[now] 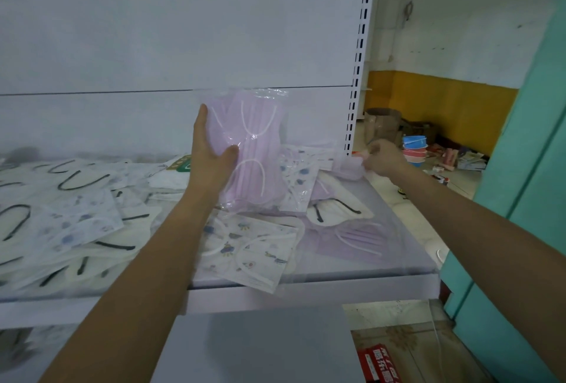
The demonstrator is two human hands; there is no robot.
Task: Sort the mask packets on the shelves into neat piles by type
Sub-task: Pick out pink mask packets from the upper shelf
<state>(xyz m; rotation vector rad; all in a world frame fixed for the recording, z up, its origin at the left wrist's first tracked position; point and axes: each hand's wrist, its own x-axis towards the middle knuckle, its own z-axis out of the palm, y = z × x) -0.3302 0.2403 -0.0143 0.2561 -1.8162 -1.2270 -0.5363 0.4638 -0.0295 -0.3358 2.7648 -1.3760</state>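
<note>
The white shelf bears loose heaps. Toward 9 o'clock spread white packets with black loops; printed packets lie at 6 o'clock, lilac packets toward 3.

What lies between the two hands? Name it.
Head view: the purple stack the left hand holds, a printed packet, then the purple packet the right hand pinches.

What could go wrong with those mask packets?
The left hand grips several glossy purple mask packets; one might slide out. The cartoon-print packet overhangs the shelf's front edge, so a forearm could knock it off. The right hand pinches a lone purple packet near the shelf's side edge; it could drop.
</note>
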